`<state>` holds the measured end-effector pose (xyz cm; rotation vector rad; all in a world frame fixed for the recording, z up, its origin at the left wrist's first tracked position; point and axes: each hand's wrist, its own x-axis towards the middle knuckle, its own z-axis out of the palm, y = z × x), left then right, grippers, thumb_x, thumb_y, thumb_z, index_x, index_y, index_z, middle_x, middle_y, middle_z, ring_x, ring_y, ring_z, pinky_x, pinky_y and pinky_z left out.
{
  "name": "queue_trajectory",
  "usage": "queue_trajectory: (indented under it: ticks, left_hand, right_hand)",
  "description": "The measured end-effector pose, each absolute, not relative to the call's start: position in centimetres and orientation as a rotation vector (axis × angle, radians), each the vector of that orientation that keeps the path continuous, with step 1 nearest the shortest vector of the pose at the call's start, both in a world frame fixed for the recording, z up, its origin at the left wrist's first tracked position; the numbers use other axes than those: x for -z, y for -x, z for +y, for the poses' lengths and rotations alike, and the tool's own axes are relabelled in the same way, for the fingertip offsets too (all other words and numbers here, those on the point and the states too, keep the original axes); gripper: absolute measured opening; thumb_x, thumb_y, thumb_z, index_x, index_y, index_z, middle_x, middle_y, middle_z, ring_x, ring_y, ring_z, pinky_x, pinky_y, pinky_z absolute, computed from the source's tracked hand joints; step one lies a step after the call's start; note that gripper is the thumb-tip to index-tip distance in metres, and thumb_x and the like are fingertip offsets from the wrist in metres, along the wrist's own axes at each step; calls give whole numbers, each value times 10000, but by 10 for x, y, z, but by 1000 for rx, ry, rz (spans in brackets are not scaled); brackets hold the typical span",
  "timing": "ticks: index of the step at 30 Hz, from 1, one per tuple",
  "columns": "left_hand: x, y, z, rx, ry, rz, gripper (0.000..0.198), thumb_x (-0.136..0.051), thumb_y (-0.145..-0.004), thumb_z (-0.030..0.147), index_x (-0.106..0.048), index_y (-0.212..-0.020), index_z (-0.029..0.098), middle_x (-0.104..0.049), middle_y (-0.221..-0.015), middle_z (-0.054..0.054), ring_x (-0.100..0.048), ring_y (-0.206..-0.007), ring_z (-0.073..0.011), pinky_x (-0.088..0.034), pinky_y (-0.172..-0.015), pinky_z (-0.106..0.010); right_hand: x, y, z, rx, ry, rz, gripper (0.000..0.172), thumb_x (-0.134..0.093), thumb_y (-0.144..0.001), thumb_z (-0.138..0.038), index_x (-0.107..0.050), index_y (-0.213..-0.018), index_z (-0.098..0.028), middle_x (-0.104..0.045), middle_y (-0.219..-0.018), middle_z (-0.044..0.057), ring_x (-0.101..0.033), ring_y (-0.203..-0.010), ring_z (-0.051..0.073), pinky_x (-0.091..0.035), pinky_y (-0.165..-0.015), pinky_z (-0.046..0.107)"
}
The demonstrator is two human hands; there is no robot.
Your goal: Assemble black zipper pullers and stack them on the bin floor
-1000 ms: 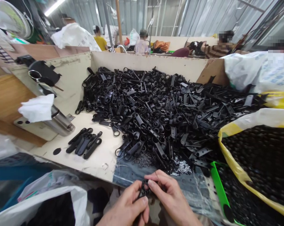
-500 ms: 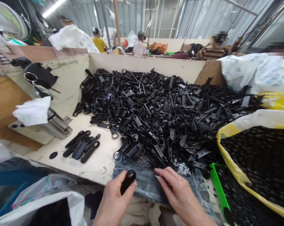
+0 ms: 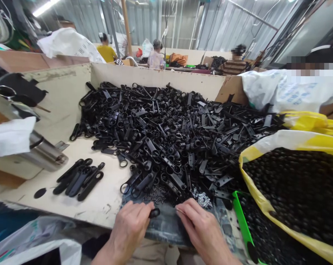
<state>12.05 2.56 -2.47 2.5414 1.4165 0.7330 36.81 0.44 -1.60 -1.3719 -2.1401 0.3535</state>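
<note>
At the frame's lower center, the left hand grips a black, round-ended plastic piece; the right hand bunches its fingers, any hold unclear, beside slim silvery metal screws.

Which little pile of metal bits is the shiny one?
The pile just beyond the right hand: the bright silver pile. The other, the dull grey pile, sits further left, nearer the left hand.
</note>
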Motion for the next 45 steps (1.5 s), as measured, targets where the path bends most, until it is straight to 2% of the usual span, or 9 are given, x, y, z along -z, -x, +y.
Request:
queue_trajectory:
  ticks: [7,10,13,18,29,33,38,41,45]
  left_hand:
    - [18,-123,20,-935,-2282,1410,199,-566,-1041,235,-752,-991,184,-824,-829,-27,-767,-689,-183,-538,-663,-254]
    - [16,-134,9,-918,-1667,1551,354,-597,-1035,454,-712,-828,191,-592,-552,55,-580,-491,-134,-424,-486,-210]
    - [18,-140,-1,-925,-1351,1523,422,-651,-973,536,-619,-718,201,-467,-580,68,-475,-555,-124,-375,-536,-217]
    - [24,-140,-8,-920,-1465,1498,394,-658,-965,445,-513,-681,213,-434,-625,69,-463,-605,-123,-339,-601,-235]
    - [11,-143,-5,-899,-1206,1516,506,-646,-909,599,-513,-589,231,-538,-535,43,-498,-558,-138,-364,-579,-241]
    - [7,-144,-3,-893,-969,1433,583,-738,-812,720,-559,-599,208,-526,-484,46,-366,-467,-88,-262,-477,-220]
    - [-3,-156,2,-867,-632,1291,719,-836,-588,841,-637,-778,177,-529,-420,71,-259,-394,-41,-161,-428,-186]
    - [-5,-162,3,-828,-585,1223,711,-853,-578,829,-618,-768,186,-518,-408,81,-260,-383,-32,-152,-432,-176]
    - [-3,-167,4,-784,-624,1158,702,-828,-603,843,-556,-732,209,-511,-405,83,-232,-378,-26,-126,-429,-179]
  right_hand:
    - [29,-355,20,-87,1420,-2298,393,-335,-1140,-167,-686,-970,-215,-693,-870,45,-704,-616,152,-413,-514,237]
    - [24,-358,20,-99,1361,-2332,442,-281,-1150,-165,-680,-964,-203,-699,-873,50,-694,-625,151,-429,-543,239]
    - [18,-363,15,-168,1249,-2398,516,-215,-1176,-255,-668,-931,-224,-694,-843,29,-705,-654,149,-466,-556,230]
    - [14,-371,3,-399,1297,-2190,402,-306,-1182,-338,-678,-1079,-226,-719,-965,43,-751,-772,137,-555,-686,208]
    - [31,-355,13,-194,1405,-2157,503,-278,-1182,-397,-723,-1019,-228,-718,-919,39,-736,-666,137,-500,-570,219]
    - [30,-354,14,-247,1405,-2164,480,-296,-1179,-390,-712,-1001,-231,-704,-911,40,-737,-682,150,-509,-580,230]
    - [8,-349,11,-525,1193,-1999,285,-437,-1150,-311,-658,-990,-227,-699,-904,29,-715,-748,141,-536,-671,206]
    - [-6,-347,8,-655,1043,-1929,157,-526,-1112,-246,-657,-1026,-239,-718,-872,2,-702,-744,128,-536,-693,185]
    - [-11,-345,7,-653,1034,-1869,152,-575,-1075,-200,-683,-974,-238,-721,-826,-9,-689,-709,125,-521,-655,171]
